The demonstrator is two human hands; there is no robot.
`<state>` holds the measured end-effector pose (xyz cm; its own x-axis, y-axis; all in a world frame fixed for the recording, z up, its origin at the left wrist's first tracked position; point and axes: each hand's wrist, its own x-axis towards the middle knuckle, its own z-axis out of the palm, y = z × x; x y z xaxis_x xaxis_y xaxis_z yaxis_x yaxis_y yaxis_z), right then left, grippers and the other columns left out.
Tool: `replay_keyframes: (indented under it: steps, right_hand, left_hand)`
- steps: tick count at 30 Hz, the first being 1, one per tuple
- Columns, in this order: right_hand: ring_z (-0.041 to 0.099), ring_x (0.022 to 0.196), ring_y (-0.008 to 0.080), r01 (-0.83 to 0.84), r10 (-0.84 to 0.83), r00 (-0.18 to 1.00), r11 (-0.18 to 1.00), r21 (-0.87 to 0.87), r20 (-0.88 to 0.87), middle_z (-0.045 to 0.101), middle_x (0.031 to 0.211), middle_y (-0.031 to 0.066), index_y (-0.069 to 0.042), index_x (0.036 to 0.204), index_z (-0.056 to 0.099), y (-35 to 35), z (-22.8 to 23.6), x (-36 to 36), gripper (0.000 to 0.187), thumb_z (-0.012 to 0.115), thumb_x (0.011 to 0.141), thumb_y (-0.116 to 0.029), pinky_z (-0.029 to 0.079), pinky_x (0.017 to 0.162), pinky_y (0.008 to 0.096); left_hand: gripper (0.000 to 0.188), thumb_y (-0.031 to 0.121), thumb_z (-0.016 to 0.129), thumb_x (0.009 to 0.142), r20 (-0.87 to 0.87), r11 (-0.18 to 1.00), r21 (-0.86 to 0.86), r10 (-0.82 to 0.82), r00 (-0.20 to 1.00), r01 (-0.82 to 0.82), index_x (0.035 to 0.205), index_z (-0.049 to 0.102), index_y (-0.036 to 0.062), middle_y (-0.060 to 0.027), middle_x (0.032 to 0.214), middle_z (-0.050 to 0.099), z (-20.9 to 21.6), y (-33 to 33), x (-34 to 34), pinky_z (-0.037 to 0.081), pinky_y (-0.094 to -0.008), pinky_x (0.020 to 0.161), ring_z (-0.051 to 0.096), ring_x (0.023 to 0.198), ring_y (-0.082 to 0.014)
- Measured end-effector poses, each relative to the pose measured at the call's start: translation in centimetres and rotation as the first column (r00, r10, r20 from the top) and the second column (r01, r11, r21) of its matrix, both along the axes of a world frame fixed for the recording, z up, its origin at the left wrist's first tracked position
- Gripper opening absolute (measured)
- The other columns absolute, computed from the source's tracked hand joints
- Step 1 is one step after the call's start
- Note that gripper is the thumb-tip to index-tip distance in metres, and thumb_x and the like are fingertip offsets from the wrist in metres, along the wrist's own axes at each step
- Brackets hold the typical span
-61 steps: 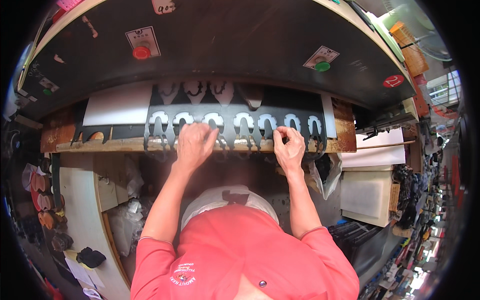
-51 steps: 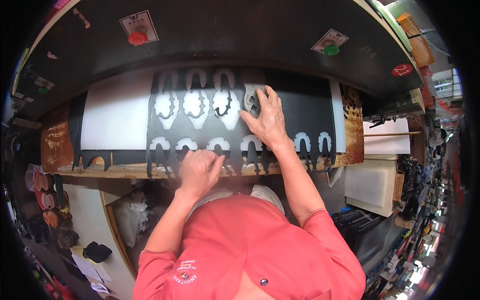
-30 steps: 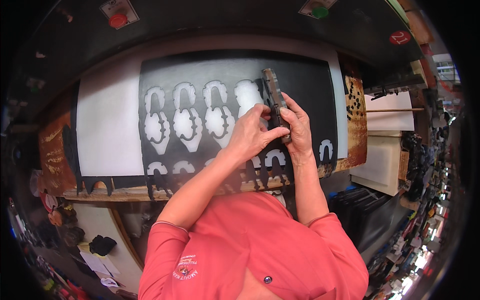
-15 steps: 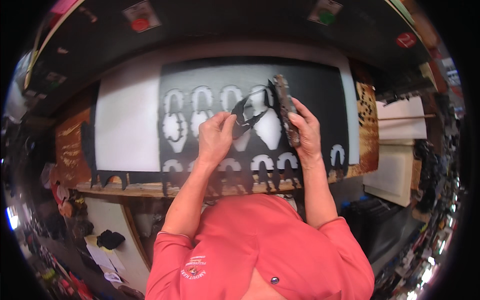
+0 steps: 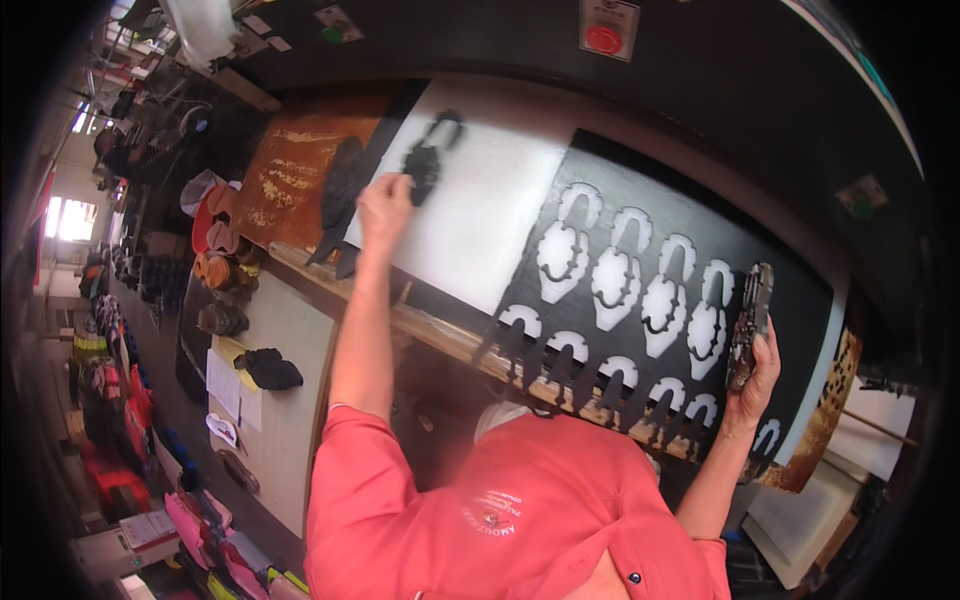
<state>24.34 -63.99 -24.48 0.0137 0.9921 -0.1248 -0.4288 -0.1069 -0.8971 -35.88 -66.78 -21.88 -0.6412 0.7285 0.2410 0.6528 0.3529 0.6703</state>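
Two hands above one bench, well apart. Left: one left hand (image 5: 385,213), fingertips drawn together on the near end of a dark cut-out (image 5: 424,165), horseshoe-shaped at its far end, over one white sheet (image 5: 490,210); owing to blur, cannot tell whether raised or resting, nor whether one piece or several. Right: one right hand (image 5: 757,375), closed on the lower part of one brown cutting die (image 5: 752,320), standing on edge over the right part of one black sheet (image 5: 790,290), just beside the fourth pair of openings. In the black sheet: four horseshoe openings (image 5: 597,205) in a row, each above one of four pointed openings (image 5: 560,260); along the near edge, six arched notches (image 5: 520,316) visible. On one dark panel (image 5: 700,70) beyond: one red button (image 5: 603,40), two green buttons (image 5: 331,35). Far left: one rust-brown plate (image 5: 300,165). Nearer, on one pale tabletop (image 5: 300,430): one crumpled black item (image 5: 270,368).
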Motion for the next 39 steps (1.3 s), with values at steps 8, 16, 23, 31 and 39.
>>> replay_keyframes:
  steps: [8, 16, 23, 31, 39]
  right_hand:
    - [0.07, 0.112, 0.0169, 0.028, -0.028, 0.998, 1.0, 0.004, 0.063, 0.071, 0.131, 0.0116, 0.007, 0.151, 0.053, -0.1, 0.7, -1.3, 0.059, 0.071, 0.099, -0.011, 0.055, 0.103, 0.0298]
    - [0.068, 0.11, 0.0133, 0.155, -0.146, 0.955, 0.988, -0.014, 0.257, 0.069, 0.131, 0.009, 0.005, 0.147, 0.061, -0.6, 0.9, -2.1, 0.061, 0.075, 0.089, -0.009, 0.054, 0.095, 0.0259]
    - [0.067, 0.116, 0.0154, 0.09, -0.084, 0.994, 0.992, -0.084, 0.074, 0.07, 0.128, 0.0113, 0.008, 0.143, 0.062, -0.5, 2.3, -1.4, 0.06, 0.083, 0.09, -0.008, 0.053, 0.101, 0.0283]
    - [0.064, 0.129, 0.0391, 0.036, -0.275, 0.45, 0.956, 0.29, 0.85, 0.059, 0.145, 0.0283, -0.001, 0.129, 0.074, -0.6, 2.2, 0.8, 0.06, 0.09, 0.074, -0.02, 0.053, 0.109, 0.0444]
    - [0.061, 0.12, 0.0482, -0.047, -0.387, 0.237, 0.912, 0.408, 0.891, 0.058, 0.14, 0.0344, 0.002, 0.12, 0.075, -0.7, 0.6, -0.5, 0.051, 0.084, 0.074, -0.018, 0.053, 0.102, 0.0506]
  left_hand:
    - [0.033, 0.032, 0.072, 0.096, -0.21, 0.911, -0.175, 0.336, 0.918, -0.374, 0.106, 0.081, 0.0026, -0.0244, 0.103, 0.078, -1.5, -3.4, -15.6, 0.056, -0.0497, 0.093, 0.074, 0.103, -0.0442]
    - [0.048, 0.038, 0.072, 0.101, -0.299, 0.956, -0.041, 0.267, 0.916, -0.291, 0.129, 0.073, -0.0021, -0.0218, 0.115, 0.077, 0.5, -2.2, -9.8, 0.059, -0.0441, 0.092, 0.075, 0.102, -0.035]
    - [0.036, 0.016, 0.076, 0.099, -0.022, 0.758, 0.137, -0.641, 0.767, 0.637, 0.132, 0.071, 0.0045, -0.0165, 0.129, 0.07, -1.7, 1.7, 19.0, 0.052, -0.0417, 0.104, 0.066, 0.121, -0.0322]
    - [0.031, 0.006, 0.076, 0.096, -0.319, 0.742, 0.022, -0.63, 0.708, 0.67, 0.127, 0.074, 0.0065, -0.0138, 0.131, 0.067, -2.2, 2.3, 23.4, 0.053, -0.0411, 0.103, 0.062, 0.123, -0.0331]
    - [0.033, 0.005, 0.078, 0.093, -0.327, 0.752, 0.011, -0.62, 0.713, 0.659, 0.125, 0.073, 0.0044, -0.0141, 0.128, 0.067, -2.2, 2.1, 24.0, 0.051, -0.0431, 0.101, 0.061, 0.12, -0.0338]
